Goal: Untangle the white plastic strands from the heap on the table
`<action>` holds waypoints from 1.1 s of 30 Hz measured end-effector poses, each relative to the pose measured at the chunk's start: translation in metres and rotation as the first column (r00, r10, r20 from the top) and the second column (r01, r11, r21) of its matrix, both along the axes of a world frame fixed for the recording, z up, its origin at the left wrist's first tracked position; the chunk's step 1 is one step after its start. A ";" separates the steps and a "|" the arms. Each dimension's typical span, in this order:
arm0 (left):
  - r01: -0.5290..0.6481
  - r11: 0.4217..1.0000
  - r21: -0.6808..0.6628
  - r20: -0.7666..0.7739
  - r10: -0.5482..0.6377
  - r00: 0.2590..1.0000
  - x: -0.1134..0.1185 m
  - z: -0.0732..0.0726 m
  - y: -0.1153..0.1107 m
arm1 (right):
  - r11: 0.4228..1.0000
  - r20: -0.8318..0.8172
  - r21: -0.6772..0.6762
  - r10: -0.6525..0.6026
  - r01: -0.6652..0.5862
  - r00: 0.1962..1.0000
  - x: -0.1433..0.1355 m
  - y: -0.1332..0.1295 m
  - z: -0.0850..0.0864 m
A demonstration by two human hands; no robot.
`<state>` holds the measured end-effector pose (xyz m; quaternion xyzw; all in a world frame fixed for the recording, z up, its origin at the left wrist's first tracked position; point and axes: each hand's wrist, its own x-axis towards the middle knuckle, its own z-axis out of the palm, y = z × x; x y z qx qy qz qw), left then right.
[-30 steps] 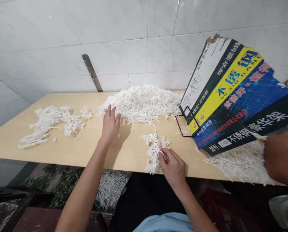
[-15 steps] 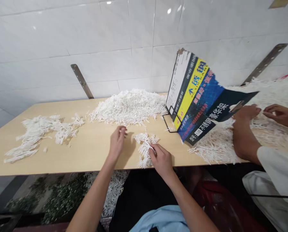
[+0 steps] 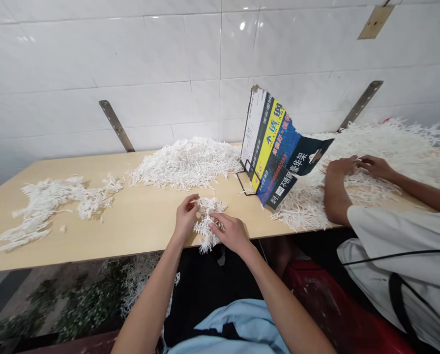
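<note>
A small clump of thin white strips (image 3: 208,231) lies near the front edge of the table, between my two hands. My right hand (image 3: 231,232) reaches over its right side, fingers bent and closed on some of the strips. At the clump's left edge is my left hand (image 3: 186,216), its fingers curled towards the thumb; what they pinch, if anything, is too small to make out. Behind both hands rises a large heap of the same white strips (image 3: 190,162). Further left, a looser spread of white strips (image 3: 53,199) rests on the wooden tabletop (image 3: 131,231).
A torn printed cardboard box panel (image 3: 275,152) stands upright right of the heap, by a black wire frame (image 3: 244,184). Beyond it, a co-worker's hands (image 3: 356,167) work at another big pile of strips (image 3: 389,142). A tiled wall (image 3: 161,54) backs the table.
My left hand has come in to the clump's edge, its fingers now beside my right hand. The view has shifted, and the co-worker's two hands have come together.
</note>
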<state>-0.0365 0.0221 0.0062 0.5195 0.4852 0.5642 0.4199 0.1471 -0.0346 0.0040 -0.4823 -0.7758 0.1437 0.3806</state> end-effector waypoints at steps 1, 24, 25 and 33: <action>0.031 0.999 0.009 -0.025 -0.031 0.999 0.001 0.001 -0.001 | 1.000 0.023 0.010 -0.010 0.009 1.000 -0.001 0.001 -0.002; 0.253 0.931 0.264 -0.842 0.094 0.531 0.011 0.006 -0.010 | 0.864 -0.602 -0.492 -0.250 -0.107 0.758 0.015 0.022 0.007; 0.194 0.933 0.303 -0.848 0.171 0.501 0.009 0.004 -0.008 | 0.834 -0.599 -0.519 -0.199 -0.187 0.776 0.018 0.023 0.012; -0.126 0.845 0.520 -0.703 0.507 0.499 -0.012 0.009 0.030 | 0.541 -0.486 -0.712 0.081 -0.448 0.870 0.011 0.071 0.042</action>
